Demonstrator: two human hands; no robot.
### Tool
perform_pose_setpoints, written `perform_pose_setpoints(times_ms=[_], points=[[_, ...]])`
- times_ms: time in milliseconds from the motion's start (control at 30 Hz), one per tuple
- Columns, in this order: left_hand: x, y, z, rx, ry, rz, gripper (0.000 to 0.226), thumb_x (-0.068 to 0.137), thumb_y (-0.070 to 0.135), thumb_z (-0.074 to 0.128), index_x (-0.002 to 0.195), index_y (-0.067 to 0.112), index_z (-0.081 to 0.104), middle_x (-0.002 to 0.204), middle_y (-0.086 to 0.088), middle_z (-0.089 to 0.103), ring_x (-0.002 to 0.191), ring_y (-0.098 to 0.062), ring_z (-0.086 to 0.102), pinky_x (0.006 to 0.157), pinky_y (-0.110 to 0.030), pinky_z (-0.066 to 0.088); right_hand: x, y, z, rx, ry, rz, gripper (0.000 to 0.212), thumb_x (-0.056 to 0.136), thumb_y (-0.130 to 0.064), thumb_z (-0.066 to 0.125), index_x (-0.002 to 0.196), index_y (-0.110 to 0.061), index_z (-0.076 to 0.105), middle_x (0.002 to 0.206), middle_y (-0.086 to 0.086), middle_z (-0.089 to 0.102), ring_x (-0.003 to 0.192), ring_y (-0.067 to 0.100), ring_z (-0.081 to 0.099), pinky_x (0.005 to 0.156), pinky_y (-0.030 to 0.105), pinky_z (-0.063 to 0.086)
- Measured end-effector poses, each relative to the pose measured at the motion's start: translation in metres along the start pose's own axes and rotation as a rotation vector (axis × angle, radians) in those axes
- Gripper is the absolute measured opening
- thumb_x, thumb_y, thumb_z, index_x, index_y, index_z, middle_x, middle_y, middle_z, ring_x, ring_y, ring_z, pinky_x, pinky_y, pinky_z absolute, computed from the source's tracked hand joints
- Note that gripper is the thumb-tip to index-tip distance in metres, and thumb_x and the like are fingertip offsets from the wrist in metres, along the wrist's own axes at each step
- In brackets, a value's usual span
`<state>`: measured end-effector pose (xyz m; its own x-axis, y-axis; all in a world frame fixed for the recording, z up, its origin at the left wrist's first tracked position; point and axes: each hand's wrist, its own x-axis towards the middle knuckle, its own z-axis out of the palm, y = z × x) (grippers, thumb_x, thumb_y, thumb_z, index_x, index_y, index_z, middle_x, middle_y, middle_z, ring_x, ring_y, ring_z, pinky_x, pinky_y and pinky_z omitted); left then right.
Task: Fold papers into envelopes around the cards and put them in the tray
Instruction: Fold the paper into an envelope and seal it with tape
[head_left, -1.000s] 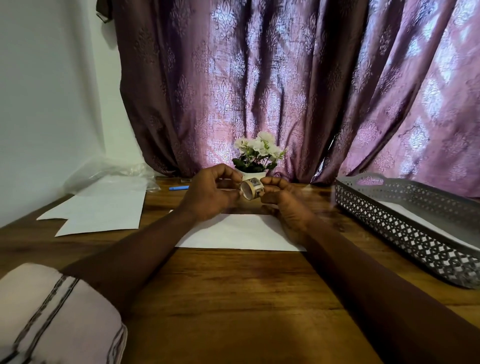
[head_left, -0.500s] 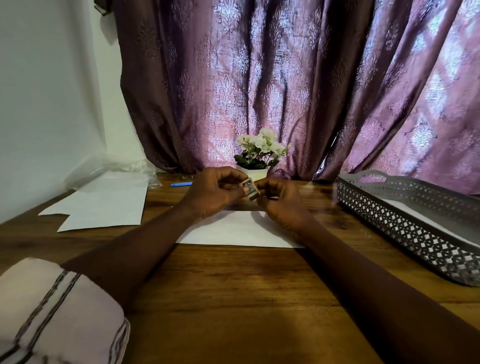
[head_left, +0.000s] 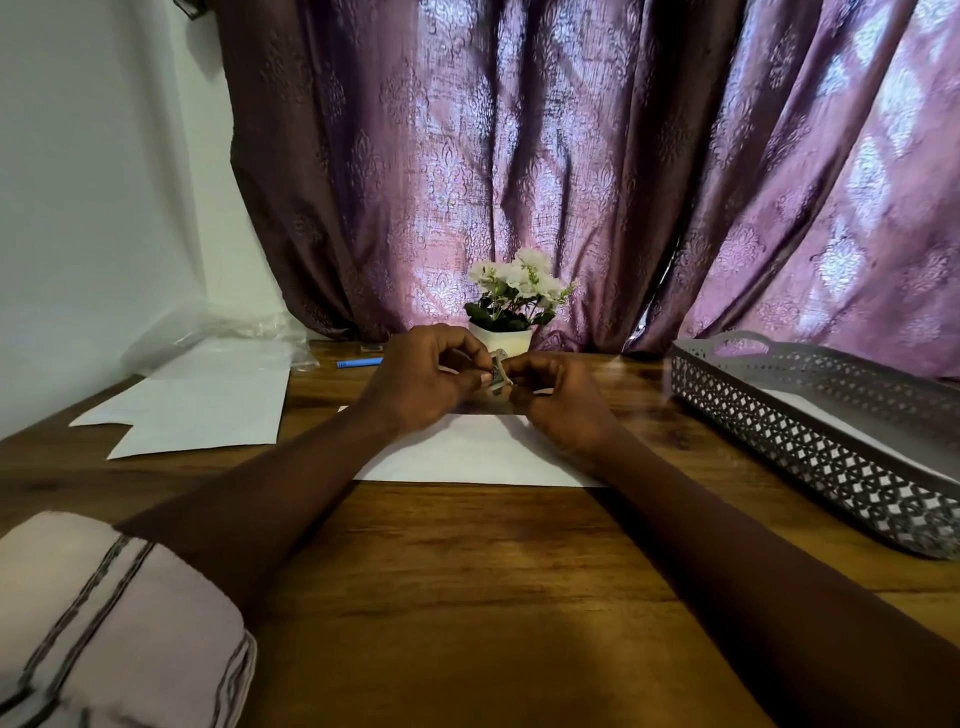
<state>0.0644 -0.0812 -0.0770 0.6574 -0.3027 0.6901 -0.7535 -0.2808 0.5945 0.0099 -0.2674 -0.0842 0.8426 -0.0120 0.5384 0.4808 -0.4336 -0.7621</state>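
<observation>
You had both hands raised just over the far edge of the flat white sheet (head_left: 467, 457), which lay at the middle of the table (head_left: 467, 597). Your left hand (head_left: 415, 379) and right hand (head_left: 561, 405) met fingertip to fingertip, fingers curled, both pinching a small patterned roll (head_left: 497, 371). It looked like tape, though it was too small to be sure.

The sheet under your wrists was unfolded, and no card showed on it or anywhere else in view. I judged this envelope to be barely begun: the card had yet to be set down, the folds made and the flap sealed.

At the left edge of the table a stack of papers (head_left: 208, 405) waited, so more envelopes seemed to lie ahead. At the right edge the grey lattice tray (head_left: 805, 447) held something flat and white (head_left: 841, 421). It may have been a finished envelope or more than one, but the wall hid too much to count.

By my reckoning you were early in the batch, readying the tape, with most of the folding and all the remaining trips to the tray still to do.
</observation>
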Motion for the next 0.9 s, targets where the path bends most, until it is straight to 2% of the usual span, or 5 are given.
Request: perform_pose_setpoints(times_ms=[233, 433, 633, 800, 900], points=[[0.000, 0.001, 0.000, -0.018, 0.011, -0.006, 0.023, 0.083, 0.006, 0.082, 0.090, 0.026, 0.074, 0.090, 0.008, 0.078, 0.084, -0.015, 0.075, 0.082, -0.041, 0.063, -0.002, -0.006, 0.001, 0.283, -0.043, 0.069, 0.022, 0.092, 0.012, 0.062, 0.110, 0.007, 0.072, 0.091, 0.008, 0.075, 0.075, 0.004, 0.070, 0.067, 0.016, 0.052], [0.000, 0.003, 0.000, -0.051, 0.010, -0.020, 0.017, 0.084, 0.006, 0.081, 0.093, 0.020, 0.076, 0.089, 0.006, 0.078, 0.081, -0.012, 0.074, 0.079, -0.034, 0.062, -0.001, -0.009, -0.001, 0.388, -0.003, 0.143, 0.015, 0.094, 0.010, 0.060, 0.102, 0.008, 0.073, 0.077, 0.004, 0.075, 0.065, 0.004, 0.069, 0.059, 0.017, 0.053], [-0.001, 0.005, 0.000, -0.129, -0.005, -0.080, 0.021, 0.084, 0.003, 0.081, 0.095, 0.019, 0.074, 0.094, 0.001, 0.078, 0.081, -0.016, 0.076, 0.075, -0.028, 0.060, 0.000, -0.008, -0.001, 0.337, -0.003, 0.157, 0.017, 0.095, 0.009, 0.060, 0.101, 0.004, 0.075, 0.081, 0.006, 0.076, 0.068, 0.007, 0.070, 0.063, 0.019, 0.054], [-0.001, 0.006, -0.001, -0.305, 0.013, -0.170, 0.036, 0.079, -0.007, 0.082, 0.109, 0.011, 0.072, 0.109, -0.012, 0.075, 0.098, -0.023, 0.075, 0.085, -0.034, 0.062, -0.002, -0.008, 0.000, 0.290, -0.007, 0.149, 0.019, 0.095, 0.007, 0.060, 0.092, -0.004, 0.076, 0.080, 0.003, 0.075, 0.069, 0.005, 0.068, 0.065, 0.020, 0.053], [0.000, 0.013, -0.002, -0.336, 0.022, -0.189, 0.050, 0.075, -0.011, 0.083, 0.119, 0.008, 0.068, 0.113, -0.017, 0.072, 0.095, -0.017, 0.074, 0.083, -0.031, 0.062, 0.000, -0.009, 0.001, 0.299, 0.013, 0.193, 0.023, 0.092, 0.005, 0.062, 0.079, -0.008, 0.075, 0.079, 0.012, 0.071, 0.075, 0.022, 0.064, 0.075, 0.034, 0.052]])
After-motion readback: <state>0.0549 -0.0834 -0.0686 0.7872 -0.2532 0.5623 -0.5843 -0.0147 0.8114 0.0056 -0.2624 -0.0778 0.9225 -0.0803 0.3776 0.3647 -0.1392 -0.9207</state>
